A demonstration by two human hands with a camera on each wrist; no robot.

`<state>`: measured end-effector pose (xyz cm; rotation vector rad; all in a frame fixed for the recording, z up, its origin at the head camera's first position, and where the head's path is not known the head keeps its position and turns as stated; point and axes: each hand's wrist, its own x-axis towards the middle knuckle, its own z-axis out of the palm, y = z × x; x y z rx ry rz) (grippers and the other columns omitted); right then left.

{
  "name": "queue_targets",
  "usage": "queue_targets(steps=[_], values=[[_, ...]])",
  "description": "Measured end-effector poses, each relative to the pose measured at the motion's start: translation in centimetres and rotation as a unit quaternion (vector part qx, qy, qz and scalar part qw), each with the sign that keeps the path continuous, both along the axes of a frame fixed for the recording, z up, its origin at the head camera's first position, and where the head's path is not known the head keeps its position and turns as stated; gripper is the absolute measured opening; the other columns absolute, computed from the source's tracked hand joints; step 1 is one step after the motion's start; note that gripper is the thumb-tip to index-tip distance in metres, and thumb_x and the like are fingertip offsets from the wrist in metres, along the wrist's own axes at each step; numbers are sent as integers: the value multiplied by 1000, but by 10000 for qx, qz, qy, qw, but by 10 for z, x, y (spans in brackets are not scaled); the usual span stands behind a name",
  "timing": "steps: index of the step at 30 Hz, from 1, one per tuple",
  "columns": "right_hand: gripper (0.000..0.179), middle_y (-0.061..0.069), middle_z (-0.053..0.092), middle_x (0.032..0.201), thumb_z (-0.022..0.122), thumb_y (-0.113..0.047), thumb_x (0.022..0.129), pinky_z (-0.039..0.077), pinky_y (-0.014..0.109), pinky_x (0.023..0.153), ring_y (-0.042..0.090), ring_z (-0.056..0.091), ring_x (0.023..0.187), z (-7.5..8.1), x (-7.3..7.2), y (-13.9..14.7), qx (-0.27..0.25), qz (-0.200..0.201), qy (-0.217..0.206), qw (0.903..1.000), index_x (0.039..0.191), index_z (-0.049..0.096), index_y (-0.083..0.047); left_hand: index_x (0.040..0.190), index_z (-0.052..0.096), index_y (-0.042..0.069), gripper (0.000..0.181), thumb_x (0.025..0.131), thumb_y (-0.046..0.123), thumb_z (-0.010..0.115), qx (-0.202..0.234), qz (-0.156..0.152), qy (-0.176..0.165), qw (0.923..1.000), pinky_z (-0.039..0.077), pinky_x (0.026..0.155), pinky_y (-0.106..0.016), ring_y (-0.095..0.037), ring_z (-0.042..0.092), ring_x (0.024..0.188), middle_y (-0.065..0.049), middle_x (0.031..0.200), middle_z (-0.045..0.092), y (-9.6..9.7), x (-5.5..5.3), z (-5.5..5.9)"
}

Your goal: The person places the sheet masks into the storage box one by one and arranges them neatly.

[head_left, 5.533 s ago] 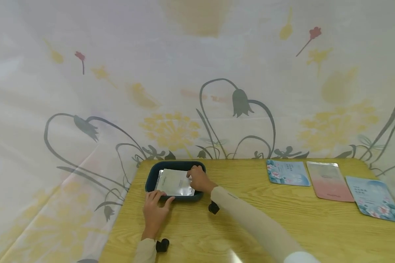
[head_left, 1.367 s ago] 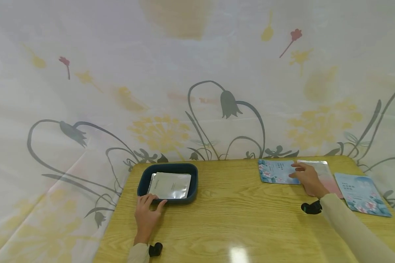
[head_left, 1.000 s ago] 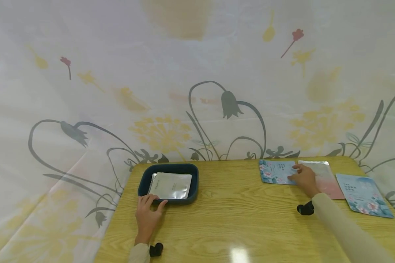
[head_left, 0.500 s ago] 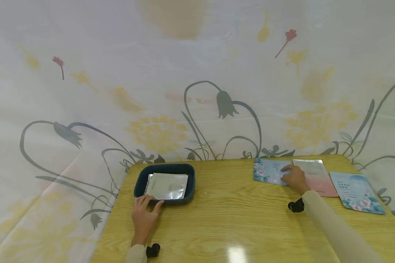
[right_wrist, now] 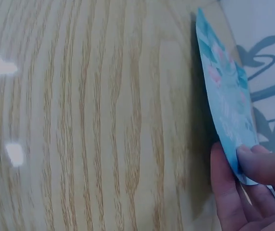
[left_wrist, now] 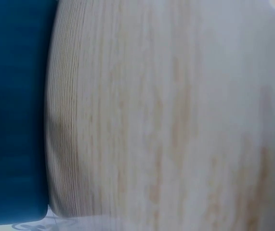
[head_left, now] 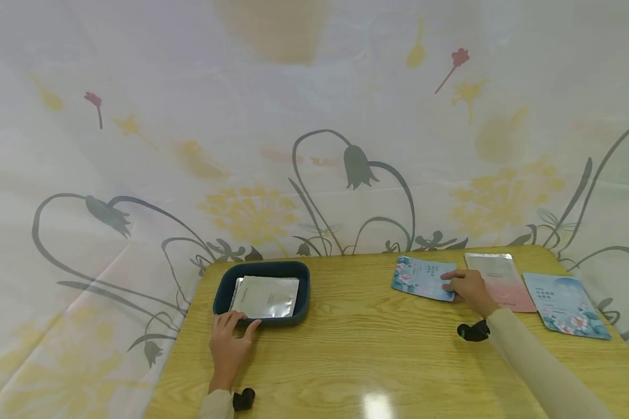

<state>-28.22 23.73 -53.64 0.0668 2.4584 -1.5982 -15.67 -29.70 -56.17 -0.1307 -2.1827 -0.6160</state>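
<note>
In the head view, my left hand (head_left: 228, 343) holds the near rim of a dark blue plastic basket (head_left: 303, 299), fingers over the edge and thumb apart at the front wall. Silvery-white sheet mask packets (head_left: 269, 295) lie overlapped inside it. My right hand (head_left: 470, 291) pinches the right end of a blue floral sheet mask packet (head_left: 421, 278). From the right wrist, that blue packet (right_wrist: 226, 91) is seen tilted off the table, thumb on its face and fingers behind. The left wrist view shows the basket's side wall (left_wrist: 14, 115); the hand is almost wholly outside it.
Right of my right hand lie a pink and silver packet (head_left: 503, 282) and another blue floral packet (head_left: 566, 305). The wood-grain table (head_left: 367, 343) ends at a white flower-printed curtain (head_left: 262, 116) behind.
My right hand has gone from the basket to the packets on the right, pinched the blue one's right end and drawn it slightly left, lifting it. My left hand has stayed at the basket rim.
</note>
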Motion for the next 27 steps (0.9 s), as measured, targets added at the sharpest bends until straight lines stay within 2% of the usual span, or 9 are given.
queue_targets(steps=[3, 6, 10, 13, 19, 23, 24, 27], values=[[36, 40, 46, 123, 51, -1, 92, 54, 35, 64, 20, 63, 79, 3, 3, -3, -325, -1, -38, 9995, 123, 51, 17, 80, 66, 10, 31, 60, 19, 88, -15, -21, 53, 10000, 45, 67, -40, -24, 51, 82, -3, 85, 63, 0, 0, 0], [37, 39, 48, 118, 51, 3, 90, 55, 38, 66, 19, 63, 77, 7, 5, -9, -582, -93, -138, 9982, 124, 49, 18, 80, 66, 9, 32, 60, 20, 89, 12, -29, 5, 10000, 45, 67, -40, -24, 51, 83, -4, 86, 63, 0, 1, 0], [35, 34, 54, 110, 51, 4, 90, 55, 39, 66, 16, 64, 74, 12, 6, -14, -624, -138, -52, 9979, 123, 51, 18, 80, 66, 9, 32, 60, 20, 89, 27, -7, -63, 10000, 46, 67, -40, -24, 51, 83, -5, 87, 63, 0, 1, 1], [34, 33, 52, 113, 50, 4, 91, 55, 38, 66, 13, 63, 73, 15, 7, -19, -656, -116, 62, 9978, 122, 51, 18, 80, 66, 9, 32, 61, 20, 89, 60, 11, -88, 9999, 45, 68, -40, -24, 51, 83, -4, 86, 63, 0, 1, 1], [36, 34, 48, 119, 50, 7, 89, 55, 36, 66, 13, 61, 73, 23, 10, -35, -923, -352, 36, 9951, 124, 51, 17, 80, 65, 8, 32, 60, 18, 88, 52, 2, -25, 10000, 45, 67, -40, -24, 51, 82, -4, 84, 63, 2, 1, 3], [35, 33, 46, 125, 50, 5, 90, 55, 38, 68, 13, 60, 75, 26, 11, -43, -882, -379, 120, 9953, 124, 52, 15, 80, 65, 8, 32, 59, 18, 88, 75, -1, -50, 10000, 45, 66, -39, -24, 50, 82, -4, 84, 62, 2, 2, 3], [35, 32, 47, 123, 50, 5, 90, 55, 38, 68, 13, 59, 75, 26, 11, -45, -869, -384, 145, 9954, 124, 52, 15, 80, 65, 8, 32, 59, 18, 89, 76, 0, -47, 10000, 45, 66, -39, -24, 50, 82, -4, 85, 62, 2, 2, 4], [34, 25, 52, 104, 50, 6, 90, 55, 39, 67, 14, 59, 73, 28, 11, -52, -962, -411, 180, 9944, 123, 53, 15, 80, 66, 9, 32, 59, 17, 89, 59, -8, -10, 10000, 45, 66, -40, -24, 50, 82, -4, 85, 62, 2, 2, 3]])
